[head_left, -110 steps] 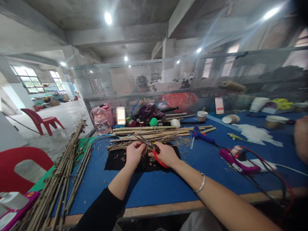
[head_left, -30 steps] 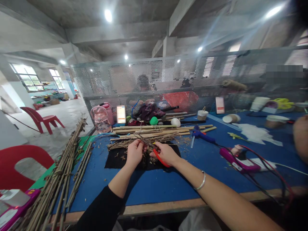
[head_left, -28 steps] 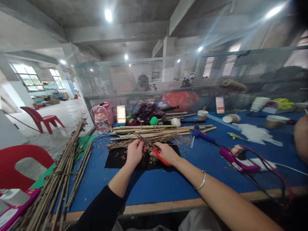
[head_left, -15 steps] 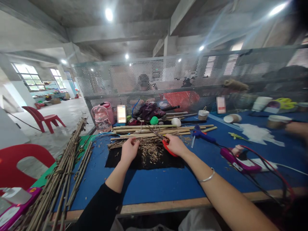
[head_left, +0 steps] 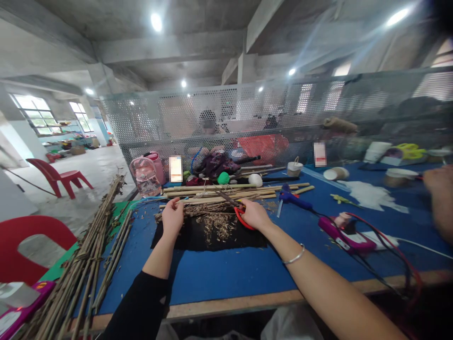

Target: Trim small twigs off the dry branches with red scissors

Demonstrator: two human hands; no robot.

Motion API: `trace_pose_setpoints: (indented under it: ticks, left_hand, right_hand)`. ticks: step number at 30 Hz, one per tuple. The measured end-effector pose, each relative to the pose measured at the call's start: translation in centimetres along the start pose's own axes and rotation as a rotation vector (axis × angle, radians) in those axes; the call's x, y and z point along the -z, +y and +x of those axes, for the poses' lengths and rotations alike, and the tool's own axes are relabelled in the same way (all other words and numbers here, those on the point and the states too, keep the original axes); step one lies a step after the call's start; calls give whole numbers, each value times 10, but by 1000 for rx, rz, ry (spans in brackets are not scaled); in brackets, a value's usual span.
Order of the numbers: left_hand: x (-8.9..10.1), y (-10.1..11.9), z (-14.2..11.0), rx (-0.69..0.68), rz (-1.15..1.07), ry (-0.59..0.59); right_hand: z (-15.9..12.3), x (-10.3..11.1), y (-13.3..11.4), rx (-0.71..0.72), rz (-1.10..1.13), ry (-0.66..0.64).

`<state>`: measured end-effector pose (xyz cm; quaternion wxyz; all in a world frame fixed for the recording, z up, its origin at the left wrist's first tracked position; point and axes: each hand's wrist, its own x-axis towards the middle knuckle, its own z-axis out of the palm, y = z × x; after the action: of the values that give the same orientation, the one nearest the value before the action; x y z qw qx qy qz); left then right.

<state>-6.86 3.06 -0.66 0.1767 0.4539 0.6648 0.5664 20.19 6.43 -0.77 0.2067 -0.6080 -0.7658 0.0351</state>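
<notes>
My right hand (head_left: 255, 215) is closed around the red handles of a pair of scissors (head_left: 241, 218); the blades point up and left over the sticks. My left hand (head_left: 172, 217) is by the left part of a bundle of thin dry twigs (head_left: 198, 209), its fingers curled. Whether a twig is between those fingers is hidden. The twigs lie along the back edge of a black cloth (head_left: 191, 238). A heap of small cut plant bits (head_left: 217, 229) is on the cloth between my hands. Behind the twigs lie several pale, longer sticks (head_left: 208, 191).
Long dry stalks (head_left: 85, 250) are bundled at the left. A blue glue gun (head_left: 297, 200) and a purple power strip (head_left: 348, 236) with cables lie to the right. A perforated metal screen (head_left: 177, 113) borders the back. Another person's hand (head_left: 439, 193) is blurred at the far right.
My left hand has moved left along the twigs, away from the heap of cut bits. My right hand still holds the scissors in about the same place. The view has shifted slightly.
</notes>
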Motion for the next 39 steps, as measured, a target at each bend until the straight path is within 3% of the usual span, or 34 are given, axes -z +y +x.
trace_pose_setpoints:
  ticks: [4, 6, 9, 11, 16, 21, 23, 25, 29, 33, 39]
  left_hand:
    - [25, 7, 1, -75, 466, -4]
    - [41, 4, 4, -28, 681, -155]
    - [55, -6, 6, 58, 750, -457]
    - [53, -10, 4, 54, 720, -537]
    - [33, 3, -8, -95, 601, -438]
    - [11, 20, -25, -216, 278, -496]
    - [0, 25, -32, -234, 149, -447]
    - [-10, 30, -37, -225, -52, -393]
    - [-23, 42, -44, -143, -476, -504]
    - [-30, 43, -48, -12, -437, -511]
    - [-29, 28, -42, 27, -327, -438]
  right_hand:
    - [0, 7, 2, 2, 50, 60]
    - [1, 8, 2, 20, 89, 72]
    - [1, 7, 2, 63, 144, 74]
    - [1, 6, 0, 79, 187, 81]
    - [-5, 11, -7, 153, 328, 108]
    - [-9, 18, -14, 235, 484, 99]
    - [-11, 20, -17, 253, 541, 49]
    - [-14, 23, -21, 288, 608, -13]
    - [-19, 24, -28, 314, 688, -99]
    - [-19, 22, -29, 315, 706, -135]
    - [-9, 19, -12, 268, 702, -158]
